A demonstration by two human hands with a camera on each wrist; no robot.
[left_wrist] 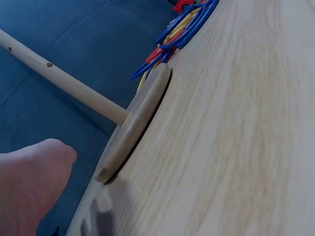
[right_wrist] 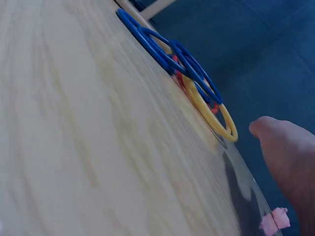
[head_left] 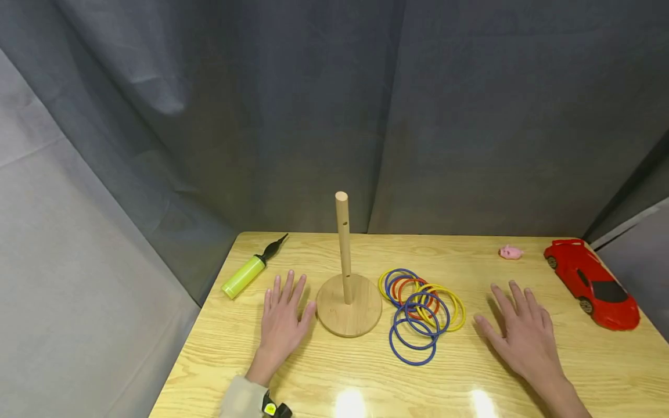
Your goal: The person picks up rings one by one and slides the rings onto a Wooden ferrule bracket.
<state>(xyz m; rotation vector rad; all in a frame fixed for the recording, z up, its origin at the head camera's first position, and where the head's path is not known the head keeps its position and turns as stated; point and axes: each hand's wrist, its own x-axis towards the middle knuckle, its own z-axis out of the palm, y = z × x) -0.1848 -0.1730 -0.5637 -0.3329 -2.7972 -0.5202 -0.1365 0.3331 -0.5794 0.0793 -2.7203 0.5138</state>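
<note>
My left hand (head_left: 284, 325) lies with fingers spread and straight, just left of a wooden stand with a round base (head_left: 334, 316) and an upright peg (head_left: 344, 249). In the left wrist view, its thumb (left_wrist: 44, 167) shows beside the stand's base (left_wrist: 133, 128). To the right of the stand is an overlapping pile of blue, red and yellow rings (head_left: 413, 363). My right hand (head_left: 525, 339) is to the right of these rings, palm down, fingers spread and holding nothing. The right wrist view shows its thumb (right_wrist: 285, 147) near a yellow ring (right_wrist: 202, 105).
A green hand pump (head_left: 244, 277) with a black nozzle lies at the back left of the wooden table (head_left: 209, 371). Toward the back right is a small pink pig (head_left: 510, 252), and beyond it a red toy car (head_left: 590, 284) near the right edge. Grey curtains (head_left: 292, 116) hang behind.
</note>
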